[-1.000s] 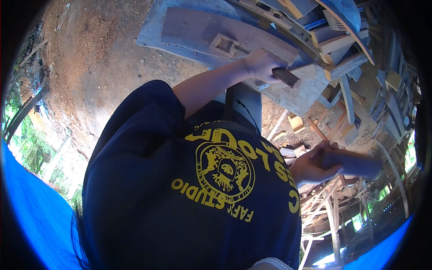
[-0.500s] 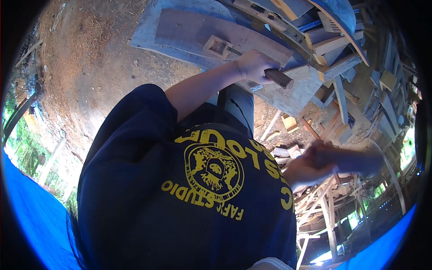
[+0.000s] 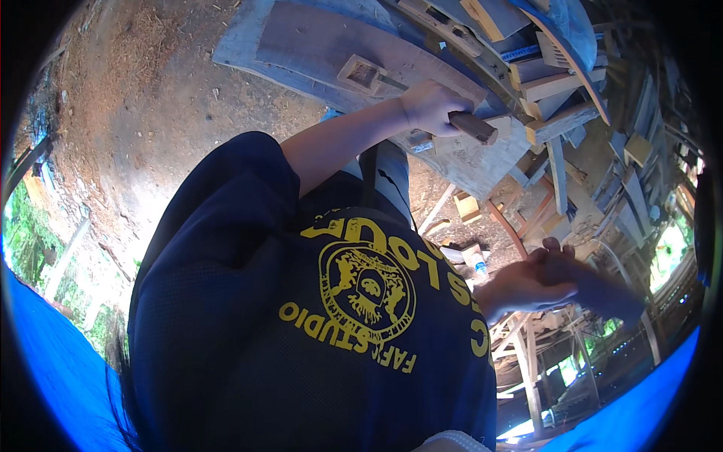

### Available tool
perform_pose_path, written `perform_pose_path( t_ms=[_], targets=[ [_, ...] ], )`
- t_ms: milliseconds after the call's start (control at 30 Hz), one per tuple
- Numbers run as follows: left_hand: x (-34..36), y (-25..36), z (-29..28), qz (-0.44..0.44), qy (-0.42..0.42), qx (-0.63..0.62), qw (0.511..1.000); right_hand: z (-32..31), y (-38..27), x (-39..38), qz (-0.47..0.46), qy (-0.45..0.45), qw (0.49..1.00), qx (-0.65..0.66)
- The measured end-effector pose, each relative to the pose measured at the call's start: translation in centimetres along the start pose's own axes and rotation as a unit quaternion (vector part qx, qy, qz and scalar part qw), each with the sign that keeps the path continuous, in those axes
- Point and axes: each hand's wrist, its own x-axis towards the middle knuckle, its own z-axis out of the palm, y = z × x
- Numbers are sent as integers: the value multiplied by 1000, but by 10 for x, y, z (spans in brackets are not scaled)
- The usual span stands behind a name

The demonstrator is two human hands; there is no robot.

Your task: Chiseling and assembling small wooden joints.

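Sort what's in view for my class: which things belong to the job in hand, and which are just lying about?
Seemingly in use: chisel-like tool in the left hand; blurred dark club in the right hand; hollowed square block; brown board beneath it.

Apparently lying about: stacked wood pieces; curved reddish strip; sawdust.

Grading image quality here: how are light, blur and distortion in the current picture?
Head view: glare washes out the ground at left, while the shirt sits in shade; head view: the dark block in the right hand is blurred, the wooden handle in the left hand sharper; head view: the fisheye bows edges toward a black rim.
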Motion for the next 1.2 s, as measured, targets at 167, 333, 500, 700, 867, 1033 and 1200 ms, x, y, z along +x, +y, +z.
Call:
perform_pose_path(
  t_ms=[167, 333, 500, 700, 867, 1033, 1200],
  targets=[
    [1, 3, 9, 24, 6, 6, 1000, 2, 66, -70, 152, -355, 892, -234],
    [-1, -2, 8, 27, -1, 33, 999, -13, 17, -20, 184, -238, 949, -95],
    [4, 4, 10, 39, -12, 7, 999, -69, 135, -16, -1, -274, 919, -283],
    [-4, -1, 13, 20, -43, 22, 999, -16, 50, -25, 207, -246, 944, -73],
    [0, 1, 4, 10, -29, 33, 999, -16, 37, -3, -9, -80, 996, 37],
    [1, -2, 9, 32, -38, 33, 998, 2, 58, -58, 255, -355, 892, -114],
    [1, -4, 2, 17, -8, 23, 1000, -9, 18, 3, 86, -186, 978, -36]
  ],
)
